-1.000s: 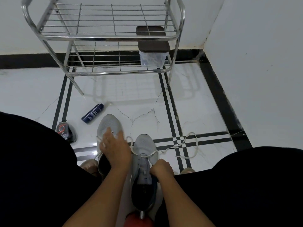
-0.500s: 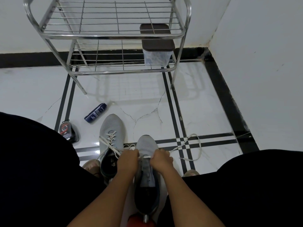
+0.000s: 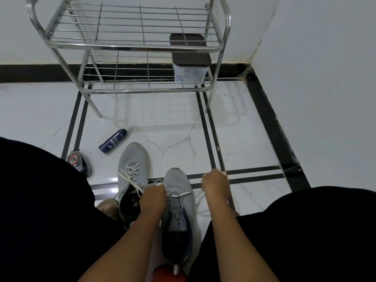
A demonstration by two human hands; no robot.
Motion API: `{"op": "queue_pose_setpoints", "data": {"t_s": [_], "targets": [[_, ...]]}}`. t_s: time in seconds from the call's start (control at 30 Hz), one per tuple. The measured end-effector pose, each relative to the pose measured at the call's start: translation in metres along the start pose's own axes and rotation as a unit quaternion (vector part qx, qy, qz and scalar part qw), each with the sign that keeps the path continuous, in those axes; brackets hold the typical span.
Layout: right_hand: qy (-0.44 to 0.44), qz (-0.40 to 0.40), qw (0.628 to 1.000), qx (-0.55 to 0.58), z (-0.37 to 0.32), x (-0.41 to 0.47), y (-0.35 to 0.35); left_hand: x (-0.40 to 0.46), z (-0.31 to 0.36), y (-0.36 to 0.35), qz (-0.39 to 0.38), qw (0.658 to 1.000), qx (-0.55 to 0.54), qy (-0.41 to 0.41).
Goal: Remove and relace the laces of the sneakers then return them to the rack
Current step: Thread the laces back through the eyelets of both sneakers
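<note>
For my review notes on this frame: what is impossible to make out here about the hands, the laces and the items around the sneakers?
- Right hand, head view: motion-blurred; its grip on the lace is unclear.
- White lace of the near grey mesh sneaker: its left end vanishes under the left hand.
- Red object: cut off by the bottom edge.
- Dark blue bottle: label too small to read.
- Clear brown-lidded box: contents hazy behind rack wires.

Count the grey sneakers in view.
2. The left sneaker lies on the floor, laced; the right sneaker sits between the person's knees. None on the rack.
</note>
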State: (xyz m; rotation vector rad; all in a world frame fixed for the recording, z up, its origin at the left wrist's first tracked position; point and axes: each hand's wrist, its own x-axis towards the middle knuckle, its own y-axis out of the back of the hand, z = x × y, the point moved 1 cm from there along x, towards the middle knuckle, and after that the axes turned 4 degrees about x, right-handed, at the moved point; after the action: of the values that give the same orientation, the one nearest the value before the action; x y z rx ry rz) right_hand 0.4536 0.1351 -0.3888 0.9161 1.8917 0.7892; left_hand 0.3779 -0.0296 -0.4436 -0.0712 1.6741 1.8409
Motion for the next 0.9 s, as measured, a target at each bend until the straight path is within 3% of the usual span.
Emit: {"op": "queue_pose_setpoints", "data": {"t_s": [0.07, 0.13, 0.33, 0.5, 0.8, 0.9], "targets": [[-0.002, -0.189, 0.979, -0.075, 0.008, -0.017, -0.027, -0.001, 0.001, 0.002, -0.005, 1.000, 0.008, 0.000], [0.022, -0.284, 0.947, -0.151, 0.017, -0.036, -0.047, -0.001, 0.001, 0.004, -0.010, 1.000, 0.008, 0.003], [0.066, -0.220, 0.962, -0.151, 0.034, -0.040, -0.053, -0.006, -0.002, 0.015, 0.019, 0.998, -0.028, 0.052], [0.032, -0.234, 0.961, -0.146, 0.036, -0.035, -0.055, 0.000, -0.011, 0.031, 0.058, 0.985, -0.098, 0.127], [-0.014, -0.230, 0.968, -0.103, 0.037, -0.033, -0.055, -0.001, -0.017, 0.041, 0.131, 0.957, -0.183, 0.183], [-0.041, -0.260, 0.963, -0.057, 0.034, -0.033, -0.056, -0.002, -0.016, 0.046, 0.146, 0.960, -0.161, 0.178]]}}
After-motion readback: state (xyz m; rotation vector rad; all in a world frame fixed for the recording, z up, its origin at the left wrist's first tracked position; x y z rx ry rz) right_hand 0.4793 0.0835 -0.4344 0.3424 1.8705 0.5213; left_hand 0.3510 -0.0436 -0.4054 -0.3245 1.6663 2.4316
